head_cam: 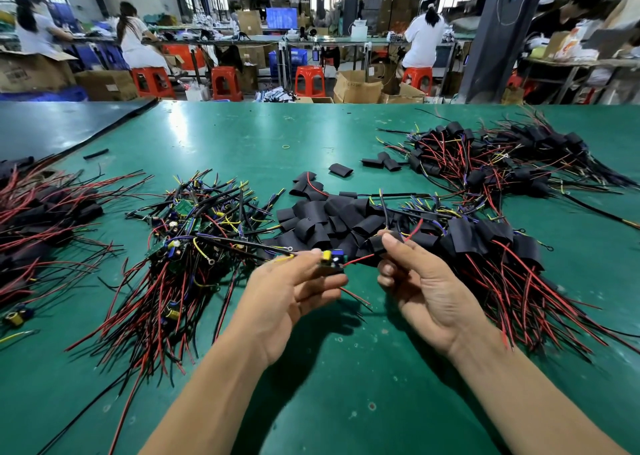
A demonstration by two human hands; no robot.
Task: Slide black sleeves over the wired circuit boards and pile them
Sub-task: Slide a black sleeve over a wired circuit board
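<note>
circuit board (333,260), small and green with a yellow part and a blue part on top, is held in the air above the green surface (346,385), near the middle of the view. the left grip (287,292) is clenched on it, pinching it between thumb and fingertips. its yellow and black wires trail toward 9 o'clock. a red wire (358,259) runs toward 3 o'clock and reaches a black sleeve (379,243). the right grip (426,292) grasps that sleeve between thumb and forefinger, just beside the board and not yet over it.

at 9 o'clock from the grips lies a tangled heap of bare boards (187,233), its red and black wires fanning toward the near edge. at 12 o'clock, just behind the grips, sits a heap of loose sleeves (329,219). at 3 o'clock a pile of sleeved boards (485,243) rests with its red wires spread toward 5 o'clock.

farther out, a few stray sleeves (341,170) lie apart at 12 o'clock. a second sleeved pile (502,156) sits at 1 o'clock and a third pile (41,212) at the left edge, at 9 o'clock. a dark mat (52,125) covers the surface's corner at 10 o'clock.

beyond the surface stand red stools (310,80) and cardboard boxes (356,87). people in white sit at far benches, with a blue screen (281,18) at 12 o'clock.
</note>
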